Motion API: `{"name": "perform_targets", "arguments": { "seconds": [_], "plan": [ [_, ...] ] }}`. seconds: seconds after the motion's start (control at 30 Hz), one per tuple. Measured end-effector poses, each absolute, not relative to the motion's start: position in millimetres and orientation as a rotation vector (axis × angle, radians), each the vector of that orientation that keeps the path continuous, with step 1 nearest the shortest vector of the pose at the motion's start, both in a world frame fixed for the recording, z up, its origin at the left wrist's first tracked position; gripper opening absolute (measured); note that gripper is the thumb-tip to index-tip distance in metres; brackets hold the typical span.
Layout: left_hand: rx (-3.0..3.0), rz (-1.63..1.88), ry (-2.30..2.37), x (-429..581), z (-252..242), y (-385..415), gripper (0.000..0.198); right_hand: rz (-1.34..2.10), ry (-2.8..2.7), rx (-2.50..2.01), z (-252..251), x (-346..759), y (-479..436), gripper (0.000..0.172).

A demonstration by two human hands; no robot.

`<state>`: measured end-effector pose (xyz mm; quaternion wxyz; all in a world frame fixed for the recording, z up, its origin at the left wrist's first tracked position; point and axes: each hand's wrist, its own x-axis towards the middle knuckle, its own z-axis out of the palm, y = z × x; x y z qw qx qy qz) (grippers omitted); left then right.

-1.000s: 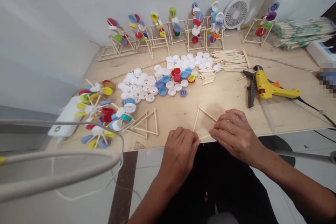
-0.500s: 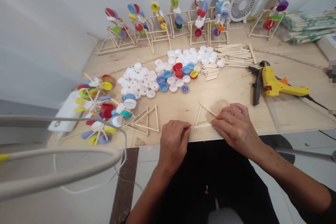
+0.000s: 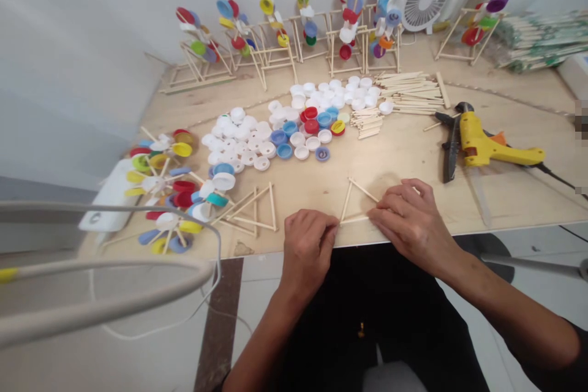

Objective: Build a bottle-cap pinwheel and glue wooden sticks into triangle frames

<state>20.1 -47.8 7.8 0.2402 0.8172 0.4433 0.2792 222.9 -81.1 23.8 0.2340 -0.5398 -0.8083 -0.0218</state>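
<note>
A triangle of thin wooden sticks [image 3: 348, 201] lies on the table near its front edge. My right hand [image 3: 411, 223] is closed on its right corner, and the fingers hide that joint. At the lower left corner, the pinched fingertips of my left hand [image 3: 307, 248] meet the triangle. Left of that hand lies another triangular stick frame [image 3: 273, 207]. Beyond my right hand a yellow glue gun [image 3: 478, 138] rests on its stand, nozzle end toward the left.
White bottle caps [image 3: 239, 138] and coloured caps [image 3: 285, 151] spread mid-table, with loose sticks [image 3: 411, 93] behind. Cap wheels [image 3: 158, 184] sit at left; stick stands bearing cap wheels [image 3: 349, 24] line the back beside a white fan [image 3: 425, 0]. A pale curved tube [image 3: 114, 312] crosses the left foreground.
My left hand has shifted slightly right, its fingertips now against the triangle's lower left corner. My right hand stays at the right corner. The camera view has shifted slightly.
</note>
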Motion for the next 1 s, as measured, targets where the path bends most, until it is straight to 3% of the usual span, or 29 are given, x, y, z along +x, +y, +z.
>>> {"name": "perform_targets", "arguments": {
  "seconds": [1.0],
  "plan": [
    [2.301, 0.762, 1.213, 23.5, 2.0, -49.2, 0.011, -0.034, -2.239, -1.495, 19.6, 224.2, -81.2, 0.017]
  ]
}}
